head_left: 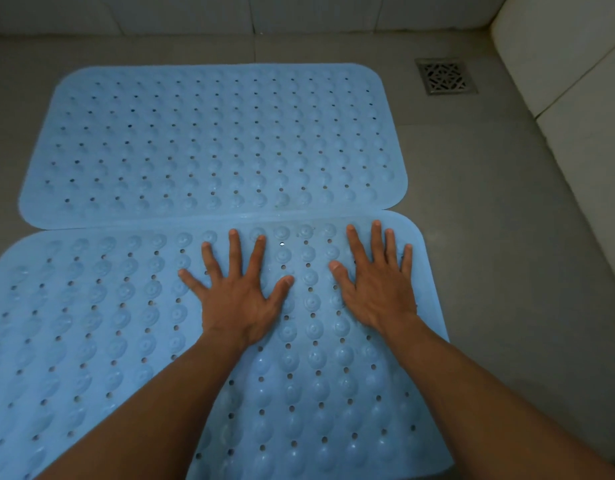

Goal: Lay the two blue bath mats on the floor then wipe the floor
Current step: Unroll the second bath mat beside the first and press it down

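A: What lies closest to the camera?

B: The near bath mat (91,323), pale blue, dotted with round suction cups and small holes. It fills the lower frame from about 9 o'clock round to 4 o'clock, and two bare forearms reach over it from 6 o'clock.

A: And the hands?

B: Both lie flat, palm down, on that mat near its far edge. The left hand (235,299) has its fingers spread wide and grips nothing. The right hand (378,289), toward 3 o'clock of the left one, is likewise open and pressed flat, fingers a little closer together, with its little finger near the mat's rounded far right corner.

A: Where is the other mat?

B: The far bath mat (212,140) lies flat at 12 o'clock of the hands. Its near long edge meets the near mat's far edge; along the right half that edge seems to overlap slightly, though I cannot tell for certain which lies on top.

A: Anything else on the floor?

B: The grey tiled floor (489,209) shows at 3 o'clock of both mats. A square metal drain grate (445,76) sits at about 1 o'clock, well apart from the far mat's corner. A pale tiled wall (576,81) rises at 2 o'clock.
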Action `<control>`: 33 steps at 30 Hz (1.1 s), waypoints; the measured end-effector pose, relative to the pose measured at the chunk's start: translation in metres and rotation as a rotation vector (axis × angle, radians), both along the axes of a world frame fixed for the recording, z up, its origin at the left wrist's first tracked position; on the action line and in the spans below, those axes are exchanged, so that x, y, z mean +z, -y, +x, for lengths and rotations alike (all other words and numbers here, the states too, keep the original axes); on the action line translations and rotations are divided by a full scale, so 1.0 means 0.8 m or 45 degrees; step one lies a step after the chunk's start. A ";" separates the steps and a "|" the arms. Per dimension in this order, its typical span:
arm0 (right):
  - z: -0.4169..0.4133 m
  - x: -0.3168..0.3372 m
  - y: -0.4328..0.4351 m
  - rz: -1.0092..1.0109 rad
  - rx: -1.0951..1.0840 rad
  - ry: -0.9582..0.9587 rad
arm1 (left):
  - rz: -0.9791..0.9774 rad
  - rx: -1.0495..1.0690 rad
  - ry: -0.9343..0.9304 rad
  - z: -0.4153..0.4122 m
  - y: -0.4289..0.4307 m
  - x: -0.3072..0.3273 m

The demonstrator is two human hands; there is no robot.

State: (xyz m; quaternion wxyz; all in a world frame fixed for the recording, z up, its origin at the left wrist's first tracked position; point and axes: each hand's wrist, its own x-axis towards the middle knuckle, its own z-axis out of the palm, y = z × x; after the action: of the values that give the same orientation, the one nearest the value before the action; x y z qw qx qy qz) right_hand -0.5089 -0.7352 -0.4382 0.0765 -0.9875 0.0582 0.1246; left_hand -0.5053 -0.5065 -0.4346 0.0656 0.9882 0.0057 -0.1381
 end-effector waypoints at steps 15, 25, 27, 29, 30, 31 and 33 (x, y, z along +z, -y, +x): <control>-0.064 0.036 -0.120 0.032 0.028 0.011 | -0.241 -0.139 0.129 -0.066 -0.116 0.030; -0.178 0.011 -0.328 0.109 0.360 -0.020 | 0.013 0.203 -0.052 -0.184 -0.304 0.017; -0.183 0.004 -0.332 0.057 0.345 -0.005 | -0.001 0.194 -0.057 -0.189 -0.310 0.011; -0.183 0.002 -0.334 0.041 0.326 0.022 | -0.002 0.203 -0.017 -0.191 -0.310 0.006; -0.182 0.002 -0.336 0.041 0.308 0.028 | 0.002 0.207 0.000 -0.190 -0.310 0.004; -0.182 0.002 -0.338 0.040 0.290 0.032 | 0.010 0.209 0.011 -0.190 -0.310 0.003; -0.182 0.000 -0.342 0.025 0.272 0.041 | 0.035 0.210 0.012 -0.189 -0.310 0.002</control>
State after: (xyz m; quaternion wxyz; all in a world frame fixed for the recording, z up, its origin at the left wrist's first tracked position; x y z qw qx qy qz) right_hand -0.6548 -0.4615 -0.4381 0.0732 -0.9892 -0.0499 0.1166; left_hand -0.6569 -0.2586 -0.4329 0.0632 0.9858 0.0887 -0.1276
